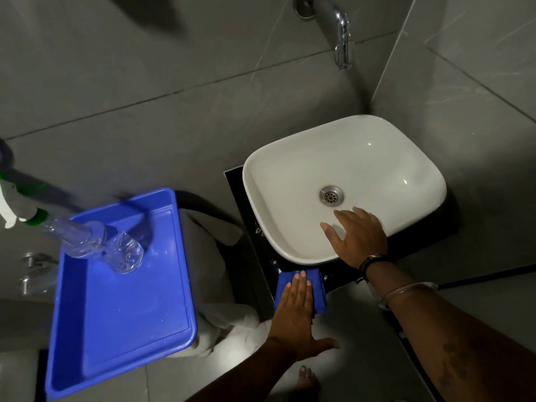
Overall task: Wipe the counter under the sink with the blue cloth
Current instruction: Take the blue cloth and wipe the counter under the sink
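Observation:
A white basin sits on a black counter in the corner. The blue cloth lies folded on the counter's front edge, just below the basin's near rim. My left hand presses flat on the cloth, fingers straight and together, thumb spread out to the right. My right hand rests open on the basin's near rim, fingers spread toward the drain. Dark bands and a metal bangle circle my right wrist.
A blue plastic tray stands to the left and holds a clear spray bottle with a white and green head. A chrome tap juts from the grey tiled wall above the basin. A bare foot shows on the floor below.

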Available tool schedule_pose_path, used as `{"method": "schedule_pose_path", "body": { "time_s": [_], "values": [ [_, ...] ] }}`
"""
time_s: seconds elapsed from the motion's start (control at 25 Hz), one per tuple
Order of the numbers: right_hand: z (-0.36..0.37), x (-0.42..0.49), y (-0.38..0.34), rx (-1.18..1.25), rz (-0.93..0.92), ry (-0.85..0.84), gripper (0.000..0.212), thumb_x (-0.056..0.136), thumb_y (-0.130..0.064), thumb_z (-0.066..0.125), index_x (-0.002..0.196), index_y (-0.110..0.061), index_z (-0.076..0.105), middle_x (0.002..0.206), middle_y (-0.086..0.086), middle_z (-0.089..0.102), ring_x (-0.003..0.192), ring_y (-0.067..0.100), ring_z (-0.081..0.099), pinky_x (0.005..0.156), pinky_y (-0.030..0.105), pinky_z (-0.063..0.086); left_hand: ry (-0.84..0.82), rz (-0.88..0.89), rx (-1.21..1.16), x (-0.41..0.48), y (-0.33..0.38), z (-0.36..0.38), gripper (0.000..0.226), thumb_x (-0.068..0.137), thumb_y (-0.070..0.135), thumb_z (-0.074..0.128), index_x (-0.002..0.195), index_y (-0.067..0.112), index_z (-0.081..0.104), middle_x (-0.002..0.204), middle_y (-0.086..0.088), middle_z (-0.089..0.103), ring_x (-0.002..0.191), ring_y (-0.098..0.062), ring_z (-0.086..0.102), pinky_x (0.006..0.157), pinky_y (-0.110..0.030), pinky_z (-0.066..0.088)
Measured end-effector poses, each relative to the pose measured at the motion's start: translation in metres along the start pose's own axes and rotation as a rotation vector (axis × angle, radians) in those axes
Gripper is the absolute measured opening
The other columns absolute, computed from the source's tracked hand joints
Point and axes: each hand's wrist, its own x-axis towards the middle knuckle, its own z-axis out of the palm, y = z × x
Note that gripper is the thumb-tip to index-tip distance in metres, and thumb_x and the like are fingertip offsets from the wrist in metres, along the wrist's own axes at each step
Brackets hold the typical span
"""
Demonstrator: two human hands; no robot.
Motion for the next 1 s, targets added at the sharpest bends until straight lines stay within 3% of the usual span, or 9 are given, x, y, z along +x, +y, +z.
{"method": "schedule_pose_path", "body": {
  "time_s": [0.12,0.36,0.48,0.6,0.76,1.0],
  "values": [
    [-0.003,-0.001,-0.001,0.008,-0.004,-0.002,0.068,0.084,-0.065,0.029,0.118,-0.017,0.062,0.118,0.004,0.07,0.122,0.03,0.053,0.102,0.047,0.041,0.038,-0.134,-0.044,-0.007,-0.003,0.0,0.133,0.064,0.097,0.037,0.151,0.015,-0.022,0.16,-0.007,-0.03,0.147,-0.026,-0.029,0.119,-0.04,-0.016],
    [-0.006,0.001,-0.001,-0.007,-0.002,-0.047,0.068,0.084,-0.065,0.027,0.122,-0.019,0.059,0.122,0.002,0.067,0.127,0.028,0.049,0.106,0.047,0.038,0.03,-0.24,-0.089,0.01,-0.035,-0.026,0.145,0.054,0.1,0.039,0.152,0.011,-0.021,0.16,-0.012,-0.028,0.147,-0.028,-0.028,0.122,-0.043,-0.012],
    [-0.006,0.0,0.0,-0.002,-0.009,-0.039,0.067,0.084,-0.065,0.028,0.121,-0.019,0.06,0.12,0.001,0.069,0.124,0.028,0.051,0.105,0.047,0.04,0.003,-0.184,-0.075,0.031,-0.07,-0.05,0.151,0.049,0.101,0.045,0.15,0.013,-0.026,0.16,-0.011,-0.028,0.147,-0.027,-0.029,0.124,-0.044,-0.008],
    [-0.006,0.001,0.0,0.007,-0.015,-0.038,0.064,0.084,-0.064,0.03,0.119,-0.019,0.06,0.117,0.001,0.07,0.122,0.029,0.053,0.104,0.048,0.041,-0.042,-0.072,-0.028,0.051,-0.11,-0.073,0.155,0.047,0.097,0.055,0.152,0.011,-0.02,0.16,-0.009,-0.028,0.144,-0.024,-0.034,0.12,-0.037,-0.017],
    [-0.004,0.0,-0.001,0.031,-0.006,0.007,0.052,0.083,-0.055,0.046,0.116,-0.018,0.063,0.114,0.005,0.071,0.118,0.031,0.057,0.103,0.051,0.043,-0.061,0.007,0.031,0.08,-0.158,-0.1,0.156,0.045,0.097,0.056,0.153,0.012,-0.018,0.156,-0.005,-0.033,0.141,-0.02,-0.038,0.121,-0.038,-0.014],
    [0.002,-0.001,-0.001,0.008,-0.02,0.101,0.051,0.079,-0.05,0.05,0.112,-0.015,0.066,0.108,0.009,0.072,0.108,0.033,0.063,0.096,0.053,0.048,-0.091,-0.025,0.111,0.164,-0.219,-0.167,0.155,0.048,0.09,0.065,0.154,0.008,-0.012,0.163,-0.014,-0.017,0.149,-0.028,-0.019,0.123,-0.044,-0.007]
  ]
}}
